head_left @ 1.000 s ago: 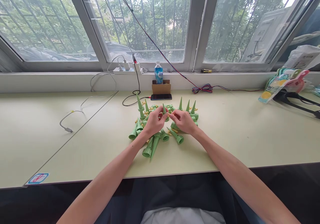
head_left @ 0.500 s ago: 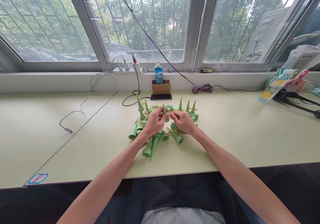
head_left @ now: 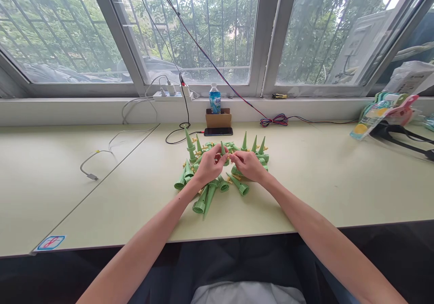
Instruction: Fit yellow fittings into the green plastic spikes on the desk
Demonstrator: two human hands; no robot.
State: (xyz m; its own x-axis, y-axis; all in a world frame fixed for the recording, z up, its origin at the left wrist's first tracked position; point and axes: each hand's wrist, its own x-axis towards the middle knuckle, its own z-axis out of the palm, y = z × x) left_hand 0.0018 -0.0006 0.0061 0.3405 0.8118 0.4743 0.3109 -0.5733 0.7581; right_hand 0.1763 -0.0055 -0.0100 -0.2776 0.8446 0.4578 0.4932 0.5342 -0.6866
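A heap of green plastic cone spikes (head_left: 206, 195) with small yellow pieces lies on the pale green table (head_left: 322, 177), some standing upright, some on their sides. My left hand (head_left: 207, 166) is closed around one upright green spike (head_left: 223, 150) above the heap. My right hand (head_left: 249, 164) meets it from the right, its fingertips pinched on a small yellow piece (head_left: 229, 156) at the spike's side. Both hands touch at the fingertips over the middle of the heap.
A water bottle (head_left: 214, 98), a cardboard stand (head_left: 219, 118) and a dark phone (head_left: 219, 131) sit behind the heap. Cables (head_left: 101, 152) trail at the left, a red-blue wire bundle (head_left: 274, 121) at the back. Packaged goods (head_left: 383, 111) lie at the right edge.
Almost nothing: both hands stay on the spike, shifting very slightly upward.
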